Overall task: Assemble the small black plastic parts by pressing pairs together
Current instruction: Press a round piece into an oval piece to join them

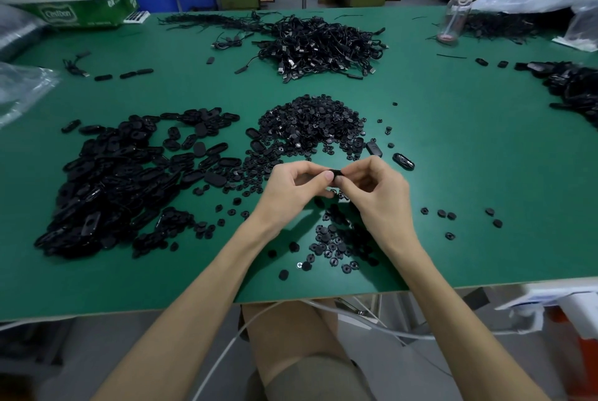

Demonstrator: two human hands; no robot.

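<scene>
Both hands are held just above the green table [453, 148], and their fingertips meet in front of me. My left hand [291, 187] pinches a small black part [335, 173] between thumb and forefinger, with the other fingers curled under. My right hand [375, 190] pinches the same part from the opposite side, fingers bent round it. The part sits between the two sets of fingertips, touching both and clear of the table. I cannot tell whether it is one piece or a pair already joined.

Just beyond my fingertips lies a heap of round black parts [310, 122]. Under my wrists, on the near side of the fingers, is a loose scatter of round parts [336, 242]. Well to the left of my left hand is a large pile of oval black shells [123, 180]. Far beyond the fingers is a tangle of black cables [323, 44].
</scene>
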